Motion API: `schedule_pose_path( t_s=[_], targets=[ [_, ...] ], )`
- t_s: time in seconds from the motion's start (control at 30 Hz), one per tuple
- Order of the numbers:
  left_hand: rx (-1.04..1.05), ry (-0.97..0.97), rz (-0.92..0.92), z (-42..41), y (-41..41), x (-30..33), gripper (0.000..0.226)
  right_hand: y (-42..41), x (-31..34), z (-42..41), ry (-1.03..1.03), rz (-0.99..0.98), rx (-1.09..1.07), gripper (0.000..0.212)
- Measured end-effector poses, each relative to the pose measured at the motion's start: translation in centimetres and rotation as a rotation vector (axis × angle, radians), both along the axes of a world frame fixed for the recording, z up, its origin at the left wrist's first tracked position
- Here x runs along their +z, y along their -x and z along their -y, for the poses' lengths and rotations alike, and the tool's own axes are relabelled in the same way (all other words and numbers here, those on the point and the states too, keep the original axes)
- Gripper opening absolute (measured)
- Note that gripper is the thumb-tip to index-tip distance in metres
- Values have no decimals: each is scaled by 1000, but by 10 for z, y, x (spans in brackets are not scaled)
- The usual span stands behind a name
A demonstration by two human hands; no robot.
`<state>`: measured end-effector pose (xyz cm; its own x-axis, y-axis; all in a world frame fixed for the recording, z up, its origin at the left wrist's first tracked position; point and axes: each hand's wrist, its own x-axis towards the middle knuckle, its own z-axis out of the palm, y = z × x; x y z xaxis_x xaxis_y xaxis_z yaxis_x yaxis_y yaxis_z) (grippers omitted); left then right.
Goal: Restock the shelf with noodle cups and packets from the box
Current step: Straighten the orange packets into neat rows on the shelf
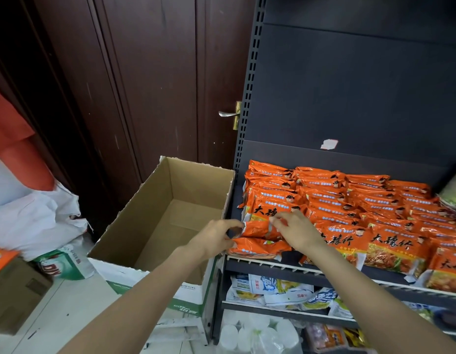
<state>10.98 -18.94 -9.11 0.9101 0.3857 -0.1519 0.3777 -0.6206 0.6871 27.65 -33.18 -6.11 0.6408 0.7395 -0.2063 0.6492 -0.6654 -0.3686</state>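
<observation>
Packet point(256, 229), orange, sits at near left corner of shelf point(260, 261), long axis left-right, between both hands. Left hand point(216, 238) fingers pinch its left end; right hand point(296, 231) pinches its top edge. Box point(135, 218) looks empty, left.

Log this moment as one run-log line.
left hand: pinches orange noodle packet | right hand: pinches same packet | shelf: orange packets in rows | cardboard box: nothing visible inside
</observation>
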Motion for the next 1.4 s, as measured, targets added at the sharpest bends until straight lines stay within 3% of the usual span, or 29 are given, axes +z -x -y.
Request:
schedule_pose_path(
  t_s=[0.1, 0.33, 0.5, 0.77, 0.93, 1.07, 1.2, 1.4],
  targets=[
    [-32, 10, -8, -1, 1, -1, 44, 6, 1, -2, 165, -47, -149, 76],
    [-53, 27, -20, -2, 9, -5, 45, 18, 13, -8, 2, -199, -128, 40],
    [-39, 61, -5, 0, 16, -9, 59, 21, 8, -4, -73, -156, -79, 38],
    [-39, -3, -55, 12, 13, 2, 63, 21, 15, -5, -186, 105, 109, 48],
    [-44, -129, -69, 5, 4, 2, 31, 10, 8, -7, -177, 157, 113, 42],
    [-2, -154, -59, -2, 1, -2, 16, 9, 8, -9, -147, 51, 79, 23],
    [-29, -134, -67, -6, -2, 0, 12, 6, 7, -11, -138, -28, 17, 40],
    [12, -85, -11, -6, -10, 1, 17, -1, 0, -15, -140, 124, 92, 48]
  ],
)
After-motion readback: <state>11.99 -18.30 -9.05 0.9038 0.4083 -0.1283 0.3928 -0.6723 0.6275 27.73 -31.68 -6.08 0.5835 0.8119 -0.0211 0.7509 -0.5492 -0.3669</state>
